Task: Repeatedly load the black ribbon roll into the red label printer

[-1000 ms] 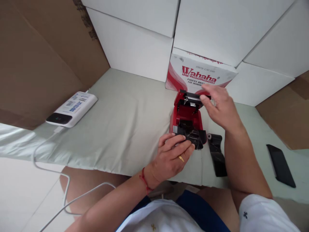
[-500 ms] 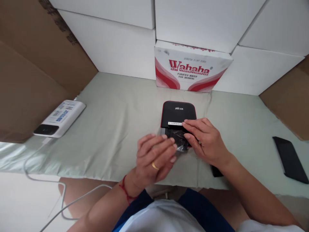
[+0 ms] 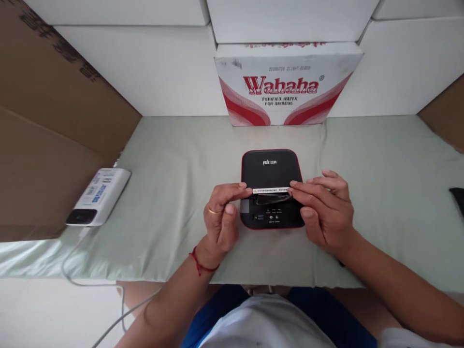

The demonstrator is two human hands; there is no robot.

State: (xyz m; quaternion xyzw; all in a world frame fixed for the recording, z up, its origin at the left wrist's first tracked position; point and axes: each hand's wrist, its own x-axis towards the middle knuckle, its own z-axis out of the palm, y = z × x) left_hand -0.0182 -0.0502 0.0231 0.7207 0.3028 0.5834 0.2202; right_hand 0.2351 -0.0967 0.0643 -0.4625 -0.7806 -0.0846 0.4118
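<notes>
A small flat black receipt printer (image 3: 271, 171) with a red rim and a white FEIE logo lies on the cloth in front of me. Across its middle runs a white label strip (image 3: 270, 190), with a dark slot and shiny film (image 3: 273, 198) just below it. Small icons mark the nearer half. My left hand (image 3: 223, 215) rests its fingertips at the strip's left end, thumb apart from the bent fingers. At the strip's right end, the fingertips of my right hand (image 3: 328, 210) touch the printer, with the thumb by its right side and the fingers spread.
A Wahaha water carton (image 3: 284, 89) stands behind the printer against white boxes (image 3: 137, 67). To the left, a white device (image 3: 99, 195) trails a grey cable (image 3: 97, 285) off the table edge. A brown carton (image 3: 54, 169) borders the left side. A dark object (image 3: 458, 200) lies far right.
My left hand has moved from over the near half of the printer to its left side, uncovering the icons. The crumpled clear film there no longer shows. The view has shifted and turned.
</notes>
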